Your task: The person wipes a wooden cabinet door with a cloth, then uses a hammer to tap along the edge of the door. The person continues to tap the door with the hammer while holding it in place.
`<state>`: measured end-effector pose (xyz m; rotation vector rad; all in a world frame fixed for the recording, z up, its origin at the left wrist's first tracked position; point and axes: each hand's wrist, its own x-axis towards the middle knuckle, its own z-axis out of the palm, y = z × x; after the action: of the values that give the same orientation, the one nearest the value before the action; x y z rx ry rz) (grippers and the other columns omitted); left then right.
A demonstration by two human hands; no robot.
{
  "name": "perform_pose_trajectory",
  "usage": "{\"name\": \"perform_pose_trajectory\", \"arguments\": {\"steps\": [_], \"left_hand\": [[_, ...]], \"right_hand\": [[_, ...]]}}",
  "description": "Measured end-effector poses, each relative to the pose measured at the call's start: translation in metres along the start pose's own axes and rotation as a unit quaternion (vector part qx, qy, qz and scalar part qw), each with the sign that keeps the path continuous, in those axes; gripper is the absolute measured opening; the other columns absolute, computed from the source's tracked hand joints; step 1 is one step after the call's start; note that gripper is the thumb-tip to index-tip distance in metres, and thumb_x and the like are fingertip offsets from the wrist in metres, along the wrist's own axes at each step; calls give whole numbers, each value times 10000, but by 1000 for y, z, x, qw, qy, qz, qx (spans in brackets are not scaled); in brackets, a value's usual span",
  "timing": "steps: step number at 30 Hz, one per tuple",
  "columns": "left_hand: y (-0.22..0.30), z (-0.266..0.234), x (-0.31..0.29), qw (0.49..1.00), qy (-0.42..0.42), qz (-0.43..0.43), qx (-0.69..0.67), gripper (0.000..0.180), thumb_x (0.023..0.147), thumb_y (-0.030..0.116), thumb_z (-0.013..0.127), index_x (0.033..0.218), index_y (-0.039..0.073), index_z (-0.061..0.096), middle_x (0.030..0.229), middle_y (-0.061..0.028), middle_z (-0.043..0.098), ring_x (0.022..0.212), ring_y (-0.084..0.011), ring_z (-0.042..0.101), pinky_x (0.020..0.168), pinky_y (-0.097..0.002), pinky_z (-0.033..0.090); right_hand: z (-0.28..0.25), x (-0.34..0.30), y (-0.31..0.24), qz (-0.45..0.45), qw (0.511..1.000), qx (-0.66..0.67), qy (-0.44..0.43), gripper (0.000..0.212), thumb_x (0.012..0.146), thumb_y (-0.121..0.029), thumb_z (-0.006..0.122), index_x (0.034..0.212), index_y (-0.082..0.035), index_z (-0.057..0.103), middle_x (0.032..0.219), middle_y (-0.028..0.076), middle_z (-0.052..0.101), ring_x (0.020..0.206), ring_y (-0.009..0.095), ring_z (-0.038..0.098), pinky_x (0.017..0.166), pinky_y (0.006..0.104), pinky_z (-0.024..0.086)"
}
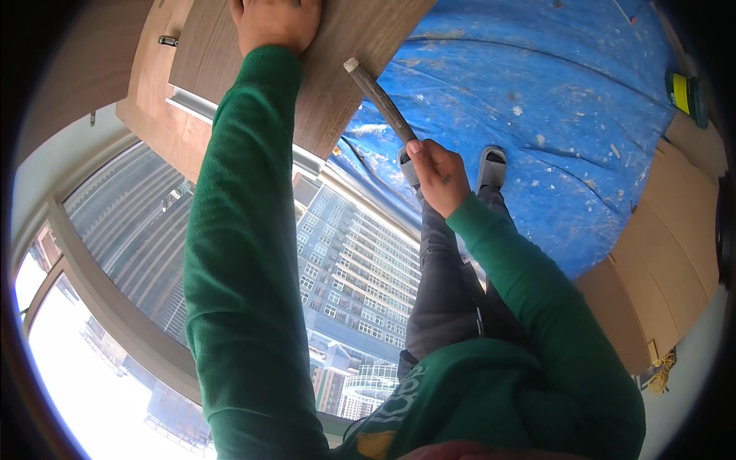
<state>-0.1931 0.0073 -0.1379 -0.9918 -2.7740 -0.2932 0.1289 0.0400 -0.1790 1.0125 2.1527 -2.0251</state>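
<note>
My right hand (438, 176) is closed around the lower end of a dark wooden stick (383, 103). Its pale, worn tip points up and to the left, at the edge of a wood-grain panel (333, 96). On that panel, at the top of the view, lies my left hand (277, 24). The upper edge cuts off most of its fingers, so their pose is hidden. The panel has a light metal strip along its near edge.
A paint-flecked blue tarp (529, 123) spreads over the floor under my sandalled feet. Cardboard sheets (659, 238) lie to the right, below a green and yellow object (685, 96). A large window (345, 261) runs along the left. A cabinet hinge (168, 41) sits near the upper left.
</note>
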Motion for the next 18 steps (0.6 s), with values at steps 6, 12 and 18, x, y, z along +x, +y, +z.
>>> {"name": "perform_pose_trajectory", "arguments": {"steps": [6, 12, 18], "left_hand": [[4, 4, 1, 1000, -9, 8, 1, 616, 1057, 468, 432, 1531, 77, 482, 1629, -159, 408, 1540, -324, 304, 1278, -485, 165], [2, 6, 5, 1000, -10, 15, 7, 614, 1056, 460, 431, 1532, 75, 479, 1627, -163, 408, 1535, -338, 307, 1274, -495, 168], [6, 1, 4, 1000, -18, -1, 3, 620, 1057, 463, 425, 1537, 73, 471, 1630, -165, 402, 1536, -341, 304, 1275, -498, 161]], "right_hand": [[4, 73, -40, -10, 997, 60, 51, 477, 1070, -383, 602, 777, -6, 609, 571, 99, 436, 560, 145, 363, 518, 359, 371], [3, 35, -21, 10, 998, 62, 25, 449, 1064, -397, 613, 830, -16, 657, 627, 22, 484, 616, 97, 413, 547, 311, 374], [0, 79, -43, 16, 997, 67, 44, 503, 1066, -454, 588, 791, -34, 621, 639, -9, 506, 600, 79, 451, 550, 294, 388]]}}
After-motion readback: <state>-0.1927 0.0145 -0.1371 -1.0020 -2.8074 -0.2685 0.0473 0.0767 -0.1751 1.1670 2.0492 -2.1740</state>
